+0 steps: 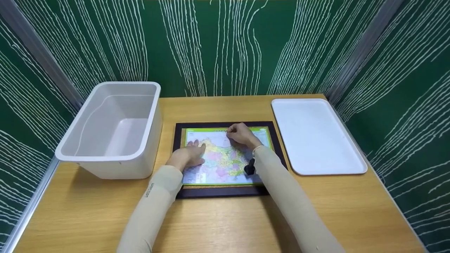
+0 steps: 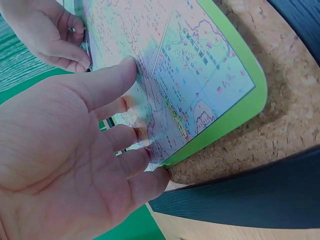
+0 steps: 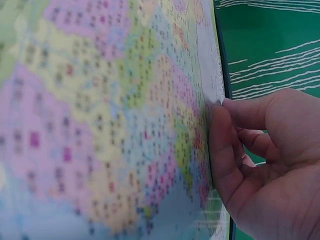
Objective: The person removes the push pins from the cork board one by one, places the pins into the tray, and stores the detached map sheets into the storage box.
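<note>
A colourful printed map (image 1: 218, 158) with a green border lies on a cork board (image 2: 295, 100) inside a dark frame (image 1: 225, 192). My left hand (image 1: 190, 154) rests on the map's left part, fingers spread and fairly straight. Near the map's top edge, my right hand (image 1: 240, 135) has its thumb and index finger brought together against the sheet. A tiny pale thing (image 3: 219, 102) shows between those fingertips in the right wrist view; most of it is hidden, so its kind is unclear. The other right fingers are curled.
A deep white plastic bin (image 1: 151, 140) stands left of the frame. A white tray (image 1: 316, 137) lies close to the frame's right side. Green panels (image 1: 239, 45) with white lines enclose the wooden table (image 1: 218, 221) at the back and sides.
</note>
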